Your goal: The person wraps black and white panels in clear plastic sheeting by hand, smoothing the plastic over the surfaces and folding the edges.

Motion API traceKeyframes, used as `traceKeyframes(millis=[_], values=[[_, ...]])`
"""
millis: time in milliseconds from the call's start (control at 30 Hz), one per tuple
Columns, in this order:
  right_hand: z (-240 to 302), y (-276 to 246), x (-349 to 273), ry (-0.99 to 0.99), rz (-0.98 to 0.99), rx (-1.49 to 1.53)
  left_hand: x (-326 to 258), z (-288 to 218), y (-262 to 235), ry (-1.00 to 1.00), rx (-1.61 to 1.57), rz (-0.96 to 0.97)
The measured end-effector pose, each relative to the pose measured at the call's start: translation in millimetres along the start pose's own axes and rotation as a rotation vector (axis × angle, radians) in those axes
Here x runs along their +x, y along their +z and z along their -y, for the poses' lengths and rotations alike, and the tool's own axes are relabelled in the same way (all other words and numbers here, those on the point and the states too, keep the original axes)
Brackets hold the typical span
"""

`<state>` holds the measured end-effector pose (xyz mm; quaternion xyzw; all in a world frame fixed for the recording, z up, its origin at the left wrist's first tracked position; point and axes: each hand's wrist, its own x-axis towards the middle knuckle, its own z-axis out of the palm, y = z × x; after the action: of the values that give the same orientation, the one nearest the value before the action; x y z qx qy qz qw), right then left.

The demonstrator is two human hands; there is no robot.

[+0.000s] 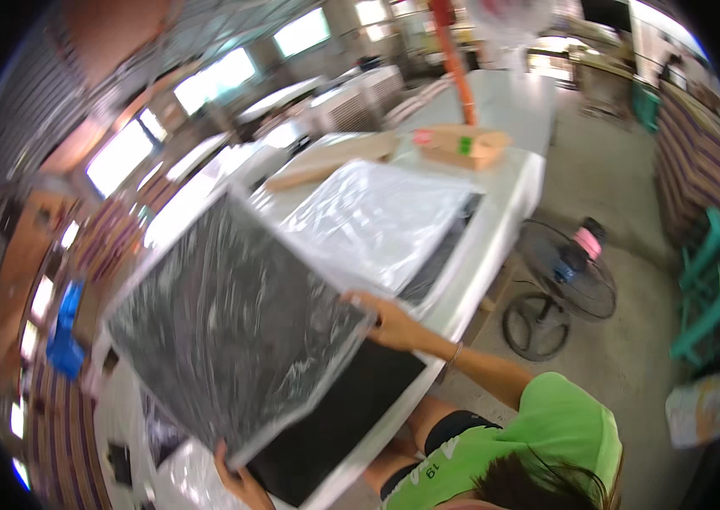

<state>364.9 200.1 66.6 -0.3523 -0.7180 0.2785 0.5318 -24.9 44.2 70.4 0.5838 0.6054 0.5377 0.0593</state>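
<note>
While the panel (232, 319) was held at a tilt over the table (504, 191), the dark face in view was already under clear wrap (309, 370); whether its underside was covered too, or the wrap sealed, could not be told. The right fingers (360, 297) were closed on the panel's right corner; the left fingers (222, 455) pinched its bottom corner, though how far they reached beneath was hidden; the panel's far end rose ahead and to the left of both; whether any edge of it rested on something was unclear. Between and just below the two sets of fingers, a black sheet (334, 425) lay on the table, its visible part without any shine of plastic; judging by that, it was not yet wrapped. Ahead of the right fingers, plastic (381, 221) lay spread over a dark piece (440, 263), one side of which showed past it; covering there seemed only partial. Farther ahead of them sat a box (462, 146); off to their right, a fan (568, 272) stood on the floor (581, 183).
</note>
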Motion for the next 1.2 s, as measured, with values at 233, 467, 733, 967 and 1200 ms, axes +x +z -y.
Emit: traceKeyframes(millis=[233, 467, 733, 967, 1200], values=[[-10, -25, -86, 0.319, 0.108, -0.373, -85, 16, 36, -0.228, 0.099, 0.11], [-22, -40, -142, 0.322, 0.035, -0.475, -121, -13, 30, -0.446, 0.262, 0.123], [7, -70, -161, 0.244, 0.337, -0.646, -128, -9, 34, -0.49, 0.28, 0.172], [9, -73, -189, 0.418, 0.392, -0.416, -129, -4, 39, -0.509, 0.271, 0.209], [42, -72, -183, 1.119, 0.22, 0.185, -135, -3, 37, -0.543, 0.273, 0.215]])
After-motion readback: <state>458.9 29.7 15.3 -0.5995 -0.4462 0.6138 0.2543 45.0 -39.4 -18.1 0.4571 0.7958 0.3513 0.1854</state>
